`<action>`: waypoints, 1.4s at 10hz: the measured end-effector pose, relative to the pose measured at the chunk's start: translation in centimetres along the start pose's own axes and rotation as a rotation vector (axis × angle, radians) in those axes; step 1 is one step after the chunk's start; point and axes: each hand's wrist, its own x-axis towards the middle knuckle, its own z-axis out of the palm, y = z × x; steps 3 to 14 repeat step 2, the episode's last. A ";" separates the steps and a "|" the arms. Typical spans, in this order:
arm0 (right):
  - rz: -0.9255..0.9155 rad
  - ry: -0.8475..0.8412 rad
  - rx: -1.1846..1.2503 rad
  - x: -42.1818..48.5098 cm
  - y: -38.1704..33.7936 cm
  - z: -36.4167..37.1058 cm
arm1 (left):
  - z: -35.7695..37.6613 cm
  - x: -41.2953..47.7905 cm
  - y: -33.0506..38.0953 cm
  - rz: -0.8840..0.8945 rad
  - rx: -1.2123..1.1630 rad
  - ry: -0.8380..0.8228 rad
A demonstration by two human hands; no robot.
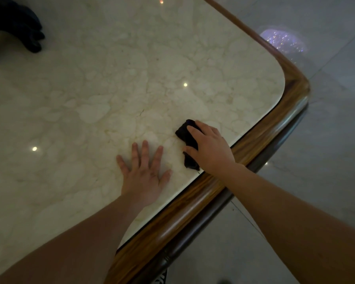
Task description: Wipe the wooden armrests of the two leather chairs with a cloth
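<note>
Your two bare forearms reach in from the bottom edge over the marble tabletop [111, 89] with its wooden rim. Your left hand [145, 175] lies flat, fingers [145, 152] spread and released, holding nothing. Just beside it, your right hand [210, 148] presses down on a dark cloth [186, 134] near the rim, fingers draped over it. A dark object [14, 23] sits at the far left corner.

The cloth [188, 143] is lying on the table [111, 89] under the right fingers [195, 131], just right of the left fingers [145, 152], near the table's edge.
</note>
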 end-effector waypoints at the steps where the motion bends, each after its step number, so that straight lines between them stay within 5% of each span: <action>1: -0.014 0.028 0.020 -0.8 -0.6 -1.3 | -1.4 0.9 0.1 -0.013 0.033 -0.130; 14: -0.012 0.047 0.036 -1.8 -1.2 -2.9 | -3.5 1.3 0.2 -0.025 0.026 -0.211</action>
